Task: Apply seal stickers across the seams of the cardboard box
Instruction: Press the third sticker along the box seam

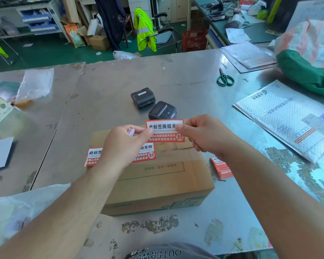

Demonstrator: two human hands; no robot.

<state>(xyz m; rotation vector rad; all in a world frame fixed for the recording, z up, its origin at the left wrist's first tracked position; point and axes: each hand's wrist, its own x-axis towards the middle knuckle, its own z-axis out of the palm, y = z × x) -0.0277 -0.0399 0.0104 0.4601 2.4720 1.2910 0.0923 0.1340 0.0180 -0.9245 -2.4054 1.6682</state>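
**While two hands stretch one seal sticker (164,130), the cardboard box (157,180) sits just below**

As both forearms reach forward from the bottom of the view, the hands meet above the far edge of the box. The left hand (123,144) is turned palm down, its thumb and forefinger pinching the sticker's left edge. A small white and red scrap (130,131) is tucked in the curled fingers. The right hand (204,135) pinches the sticker's right edge between thumb and forefinger, the other fingers folded under. The sticker is held flat and taut between them, printed face up, over the box top's far side near the seam.

The one box stands on the metal table (120,81), directly in front of the person. Seal stickers number three groups: the one held, a second sticker (147,154) lying on the box top at its left end with its middle hidden by the left hand, and a stack of stickers (221,168) on the table just right of the box. Two black label printers (143,97) lie beyond the box, near each other. One pair of green-handled scissors (225,78) lies farther right, and one bubble mailer (292,118) lies at the right edge.
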